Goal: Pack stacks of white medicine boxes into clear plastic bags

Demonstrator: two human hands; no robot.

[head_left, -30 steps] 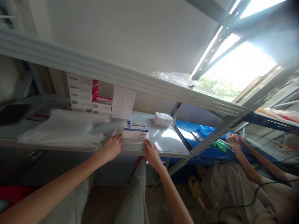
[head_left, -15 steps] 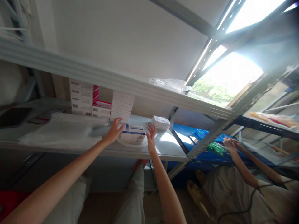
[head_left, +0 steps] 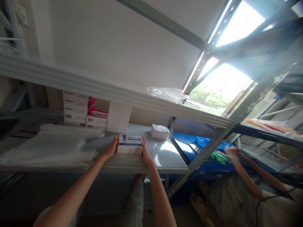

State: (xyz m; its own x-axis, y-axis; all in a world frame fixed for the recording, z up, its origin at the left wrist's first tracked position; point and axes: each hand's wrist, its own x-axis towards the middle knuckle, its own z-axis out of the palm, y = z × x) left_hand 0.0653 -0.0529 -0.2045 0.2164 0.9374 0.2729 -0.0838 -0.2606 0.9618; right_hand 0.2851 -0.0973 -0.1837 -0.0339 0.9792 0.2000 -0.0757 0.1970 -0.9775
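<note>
A block of white-and-blue cartons (head_left: 130, 146), seemingly stacked, sits at the front of the grey shelf (head_left: 175, 161). My left hand (head_left: 111, 148) presses its left side, and my right hand (head_left: 146, 152) presses the right side, so it is held between both palms. Small barcodes show on its near face. Behind it rises a tall stack of thin white boxes (head_left: 118, 117). Clear plastic bags (head_left: 54, 145) lie flat to the left of my left hand. A plastic-wrapped bundle of white boxes (head_left: 160, 131) rests beyond my right hand.
White-and-pink boxes (head_left: 97, 119) stand at the back left. An upper shelf edge (head_left: 104, 90) runs low over the work area, with a plastic bag (head_left: 165, 93) on it. A metal post (head_left: 208, 148) rises at right. Beyond it another person's hands (head_left: 231, 152) work above a blue tray (head_left: 203, 142).
My hands have closed in from both sides onto the block of cartons, where before they were spread beside it. The view has shifted slightly, and the shelf appears lower.
</note>
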